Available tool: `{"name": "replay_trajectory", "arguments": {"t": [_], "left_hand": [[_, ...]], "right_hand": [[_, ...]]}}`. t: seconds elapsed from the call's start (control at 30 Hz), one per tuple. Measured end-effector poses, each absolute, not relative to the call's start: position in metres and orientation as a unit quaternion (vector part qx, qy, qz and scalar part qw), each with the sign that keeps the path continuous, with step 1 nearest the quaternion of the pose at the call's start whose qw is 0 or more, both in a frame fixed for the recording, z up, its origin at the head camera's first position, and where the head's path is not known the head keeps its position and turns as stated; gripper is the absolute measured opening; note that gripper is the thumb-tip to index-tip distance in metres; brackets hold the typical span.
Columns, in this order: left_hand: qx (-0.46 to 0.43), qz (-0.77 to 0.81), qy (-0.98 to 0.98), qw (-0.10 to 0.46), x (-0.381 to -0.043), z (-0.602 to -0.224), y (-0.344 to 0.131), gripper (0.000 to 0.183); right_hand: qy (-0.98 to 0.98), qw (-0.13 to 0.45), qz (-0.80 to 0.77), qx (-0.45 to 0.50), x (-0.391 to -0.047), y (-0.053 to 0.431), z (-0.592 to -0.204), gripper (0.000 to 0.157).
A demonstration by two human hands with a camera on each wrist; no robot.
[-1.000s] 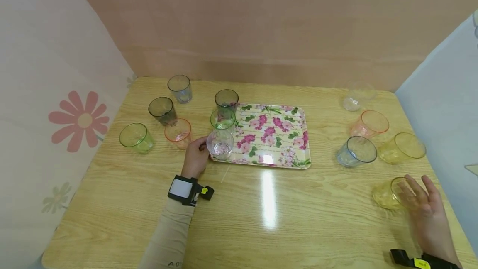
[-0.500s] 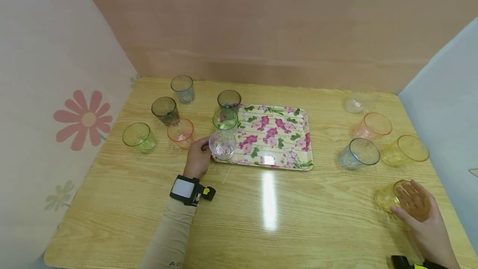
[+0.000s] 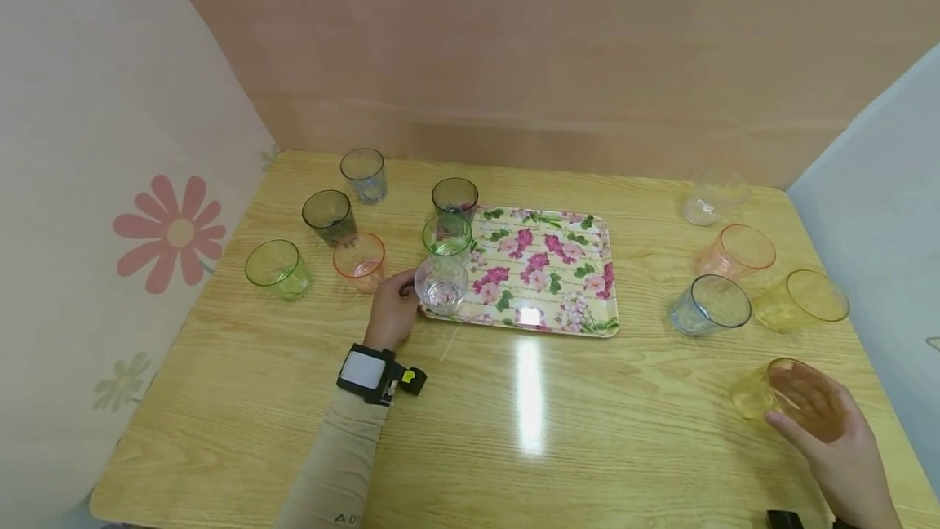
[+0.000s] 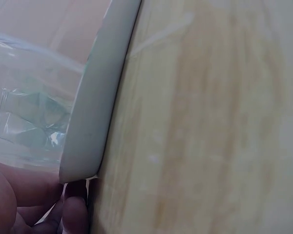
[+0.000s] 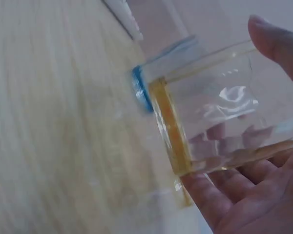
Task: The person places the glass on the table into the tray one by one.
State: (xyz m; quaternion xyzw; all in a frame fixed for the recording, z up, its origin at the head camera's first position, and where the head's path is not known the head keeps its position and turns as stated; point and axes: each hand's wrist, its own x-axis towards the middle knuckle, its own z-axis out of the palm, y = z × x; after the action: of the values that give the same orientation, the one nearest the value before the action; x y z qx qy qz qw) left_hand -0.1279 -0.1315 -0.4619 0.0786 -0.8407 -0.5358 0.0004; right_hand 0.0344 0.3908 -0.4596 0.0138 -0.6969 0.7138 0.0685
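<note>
A floral tray (image 3: 551, 264) lies in the middle of the wooden table (image 3: 514, 415). My left hand (image 3: 392, 308) holds a clear cup (image 3: 441, 286) standing on the tray's near left corner. In the left wrist view the cup (image 4: 24, 107) shows behind the tray's rim (image 4: 95, 97), with my fingers (image 4: 19, 200) below it. At the near right my right hand (image 3: 822, 423) wraps around a yellow cup (image 3: 778, 390). The right wrist view shows this cup (image 5: 219, 117) against my palm (image 5: 254, 195), thumb on its far side.
A green cup (image 3: 447, 237) and a dark cup (image 3: 454, 199) also stand on the tray's left side. Several cups (image 3: 329, 216) stand on the table to the left, several more (image 3: 708, 304) to the right. Walls enclose the table on three sides.
My right hand has moved from open beside the yellow cup to wrapped around it. My left hand has stayed on the clear cup.
</note>
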Motion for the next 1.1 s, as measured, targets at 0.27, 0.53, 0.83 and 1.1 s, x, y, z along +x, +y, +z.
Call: {"name": "replay_trajectory", "arguments": {"t": [0.27,0.53,0.83,1.1], "left_hand": [[0.08,-0.531,-0.844,-0.005,-0.126,-0.461,-0.133,0.031],[0.075,-0.526,-0.847,-0.002,-0.125,-0.46,-0.135,0.031],[0.067,-0.524,-0.849,0.007,-0.127,-0.463,-0.134,0.031],[0.061,-0.516,-0.855,0.005,-0.13,-0.466,-0.133,0.03]], "right_hand": [[-0.729,0.055,0.675,0.1,0.028,0.363,-0.422,0.074],[-0.714,0.045,0.68,0.16,0.005,0.325,-0.377,0.075],[-0.743,0.033,0.643,0.186,-0.043,0.254,-0.341,0.074],[-0.801,0.031,0.584,0.125,-0.088,0.199,-0.344,0.07]]}}
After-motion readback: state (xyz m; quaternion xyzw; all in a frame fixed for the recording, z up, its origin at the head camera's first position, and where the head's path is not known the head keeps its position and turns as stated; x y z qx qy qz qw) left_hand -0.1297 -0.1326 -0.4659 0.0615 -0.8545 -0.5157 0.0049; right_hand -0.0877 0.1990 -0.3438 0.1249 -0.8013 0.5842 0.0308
